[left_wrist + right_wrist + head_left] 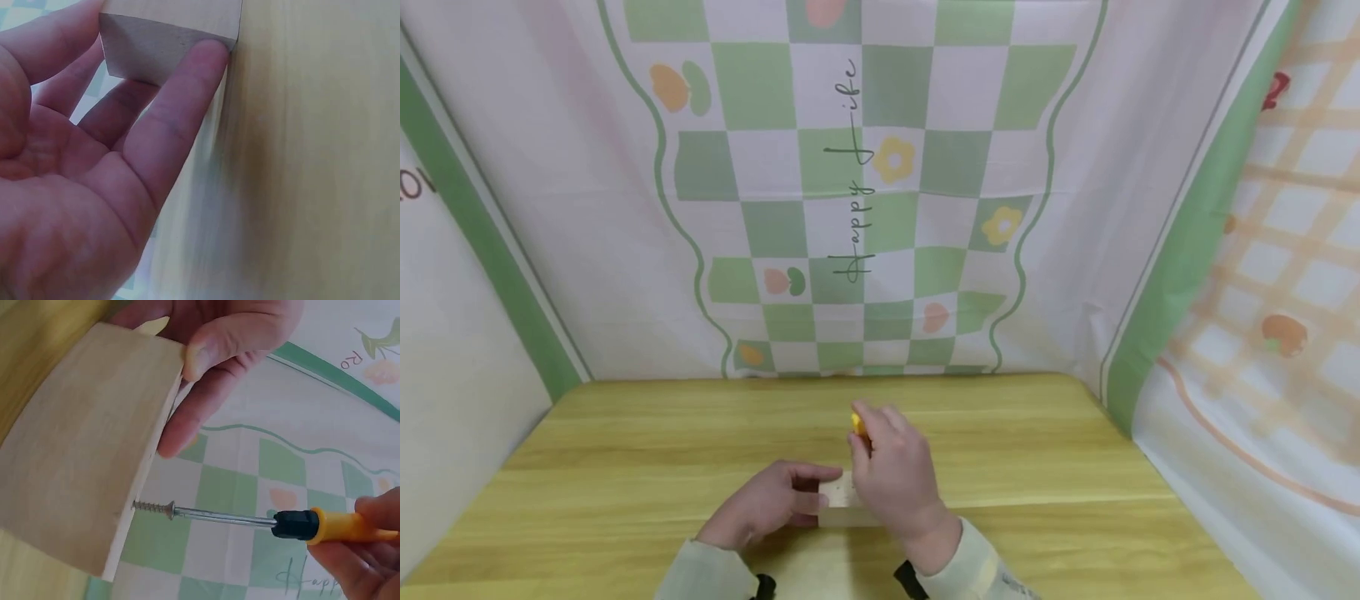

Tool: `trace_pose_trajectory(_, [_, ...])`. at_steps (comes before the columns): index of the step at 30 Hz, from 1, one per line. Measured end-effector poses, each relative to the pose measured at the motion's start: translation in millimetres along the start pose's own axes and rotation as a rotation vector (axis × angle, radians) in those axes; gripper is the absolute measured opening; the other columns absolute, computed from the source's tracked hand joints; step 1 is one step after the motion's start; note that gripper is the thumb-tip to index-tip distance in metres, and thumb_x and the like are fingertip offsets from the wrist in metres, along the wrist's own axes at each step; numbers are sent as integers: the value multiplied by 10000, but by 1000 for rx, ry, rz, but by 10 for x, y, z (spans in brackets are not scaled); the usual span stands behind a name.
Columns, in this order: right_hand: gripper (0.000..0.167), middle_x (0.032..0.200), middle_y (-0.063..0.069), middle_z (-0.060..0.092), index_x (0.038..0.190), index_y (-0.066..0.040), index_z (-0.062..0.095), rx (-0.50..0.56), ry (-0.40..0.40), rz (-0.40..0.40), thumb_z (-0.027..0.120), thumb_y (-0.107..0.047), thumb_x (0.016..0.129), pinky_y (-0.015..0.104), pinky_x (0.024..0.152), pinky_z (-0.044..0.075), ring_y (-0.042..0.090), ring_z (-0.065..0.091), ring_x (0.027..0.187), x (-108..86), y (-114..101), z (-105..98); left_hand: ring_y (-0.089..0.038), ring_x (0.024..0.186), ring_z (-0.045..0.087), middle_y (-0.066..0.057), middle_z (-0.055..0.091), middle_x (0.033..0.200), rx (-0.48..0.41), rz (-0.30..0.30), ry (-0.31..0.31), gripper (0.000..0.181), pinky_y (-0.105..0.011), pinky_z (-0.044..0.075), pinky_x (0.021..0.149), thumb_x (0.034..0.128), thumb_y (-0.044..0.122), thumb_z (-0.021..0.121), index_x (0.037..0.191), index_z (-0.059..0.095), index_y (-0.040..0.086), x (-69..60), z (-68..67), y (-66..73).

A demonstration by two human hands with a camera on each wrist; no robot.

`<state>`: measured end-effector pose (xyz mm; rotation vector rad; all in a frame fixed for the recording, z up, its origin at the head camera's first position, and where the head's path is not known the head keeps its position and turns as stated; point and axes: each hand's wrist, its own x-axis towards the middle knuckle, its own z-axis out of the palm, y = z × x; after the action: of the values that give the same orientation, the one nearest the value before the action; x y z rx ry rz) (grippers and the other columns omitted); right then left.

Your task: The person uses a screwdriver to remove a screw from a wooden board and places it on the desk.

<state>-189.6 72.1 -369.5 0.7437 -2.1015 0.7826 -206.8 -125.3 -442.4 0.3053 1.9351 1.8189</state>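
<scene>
Wooden block (pixel 848 517), pale and finely grained, sits between two hands at the front middle of the counter (pixel 1060 475), whose yellowish surface runs in long wood streaks; whether it bears on that surface I cannot tell. At far left hangs smooth white cloth (pixel 445 308) with a green band. Next comes the left hand (pixel 767 504), its fingers and thumb clamped on the block's left end, the digits nearly straight. Small dark marks dot the block's top; the right wrist view shows a broad flat face and a narrow edge. Partly sunk in that edge is a metal screw (pixel 154 507), coarsely threaded, with a flared head. Against the head meets the tip of a screwdriver (pixel 225 517): slim, shiny round shank, black collar, yellow handle. The right hand (pixel 897 462) has its fingers curled round that handle. Farther right, creased cloth (pixel 1262 292) carries peach checks.
</scene>
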Motion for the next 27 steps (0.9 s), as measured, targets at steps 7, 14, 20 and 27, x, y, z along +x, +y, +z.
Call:
trace_pose_trajectory(7, [318, 898, -19, 672, 1185, -79, 718, 401, -346, 132, 745, -6, 877, 245, 613, 553, 98, 613, 723, 126, 302, -184, -261, 1025, 633, -138, 600, 1286, 10, -7, 11, 452, -416, 577, 821, 895, 26, 717, 1337, 624, 15, -12, 2, 22])
trace_pose_trajectory(14, [307, 1010, -34, 667, 1255, -131, 677, 392, -416, 344, 693, -111, 949, 282, 713, 572, 119, 638, 861, 166, 368, -256, -262, 999, 639, -119, 611, 1254, 13, -22, 15, 444, -424, 580, 812, 894, 25, 718, 1331, 636, 32, 1, -8, 17])
trace_pose_trajectory(20, [375, 965, 15, 623, 1235, 23, 637, 40, -229, 147, 735, -119, 903, 205, 613, 526, 74, 571, 740, 103, 141, -192, -263, 1013, 633, -114, 614, 1252, 8, -17, 11, 437, -427, 578, 813, 897, 40, 722, 1327, 643, 42, 3, 0, 4])
trace_pose_trajectory(27, [328, 997, 119, 662, 1142, 40, 631, -47, -55, 97, 780, -61, 867, 241, 624, 572, 170, 661, 761, 46, 34, -101, -248, 1013, 624, -108, 603, 1271, 18, -22, 29, 440, -435, 580, 801, 898, 49, 726, 1330, 643, 51, 0, -2, -1])
